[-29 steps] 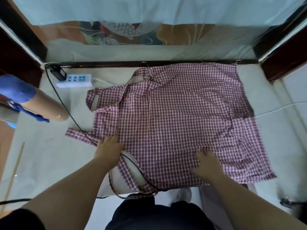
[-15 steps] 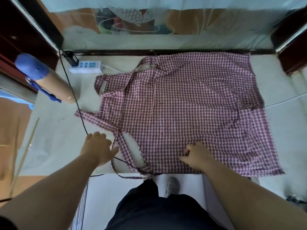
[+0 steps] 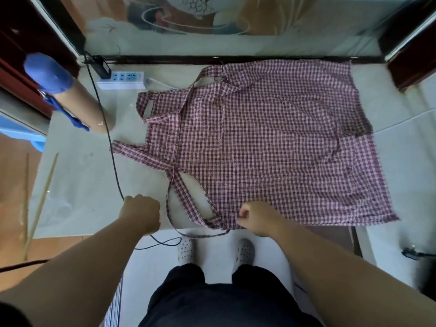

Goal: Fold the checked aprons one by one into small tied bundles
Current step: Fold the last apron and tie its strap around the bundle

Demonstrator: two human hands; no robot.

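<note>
Although the pale tabletop (image 3: 77, 175) carries the red-and-white checked cloth apron (image 3: 271, 142) spread flat, a thin black cable (image 3: 114, 159) crosses by its strap end. The right grip (image 3: 256, 218) pinches the near hem; the left grip (image 3: 141, 213) curls at the cable, hold indeterminate. Likely risk: folding snags that cable.

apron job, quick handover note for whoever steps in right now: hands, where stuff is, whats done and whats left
Left hand: fingers curled, off the cloth, over the black cable; whether it grips the cable is unclear.
Right hand: curled at the near edge of the checked apron, seems to pinch it.
The apron lies spread flat on the table, bib to the left, ties loose at the near left corner.
Done: spread out.
Left: every fold, then tying the bundle.
</note>
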